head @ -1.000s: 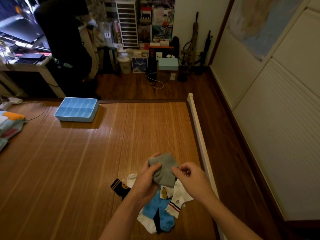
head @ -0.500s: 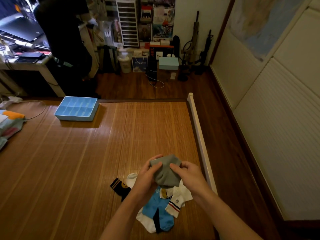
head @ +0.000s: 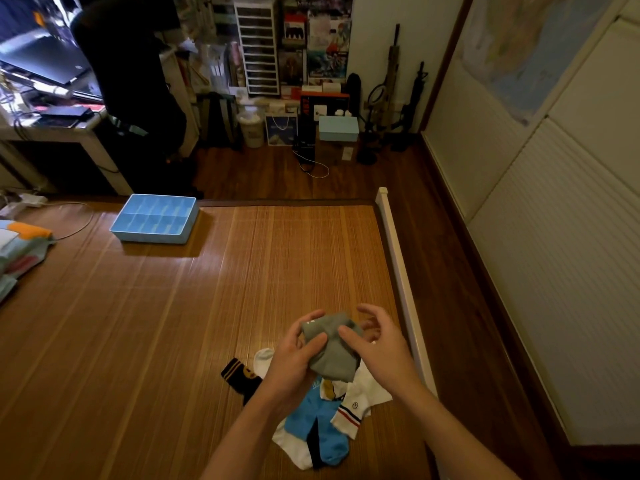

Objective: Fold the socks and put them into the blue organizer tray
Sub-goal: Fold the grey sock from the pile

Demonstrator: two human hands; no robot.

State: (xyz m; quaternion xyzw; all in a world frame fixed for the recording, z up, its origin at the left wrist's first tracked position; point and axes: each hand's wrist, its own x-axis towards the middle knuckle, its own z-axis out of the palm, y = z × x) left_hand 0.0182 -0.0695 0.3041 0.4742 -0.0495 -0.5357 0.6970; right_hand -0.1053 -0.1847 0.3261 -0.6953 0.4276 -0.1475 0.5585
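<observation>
A grey sock bundle is held above the bamboo mat, low and right of centre. My left hand grips its left side, thumb on top. My right hand presses a thumb on its right side while the other fingers spread apart behind it. Under my hands lies a pile of loose socks: a blue and white one, a white one with red and blue stripes, and a black one with yellow stripes. The blue organizer tray, with several compartments, sits far off at the upper left.
A white bed rail runs along the mat's right edge. Folded colourful cloth lies at the left edge. A desk and a dark chair stand behind the tray, with shelves and boxes along the back wall.
My right hand came in from just beside the grey sock and took hold of it, then its fingers spread. The bundle has been pressed more compact between both hands.
</observation>
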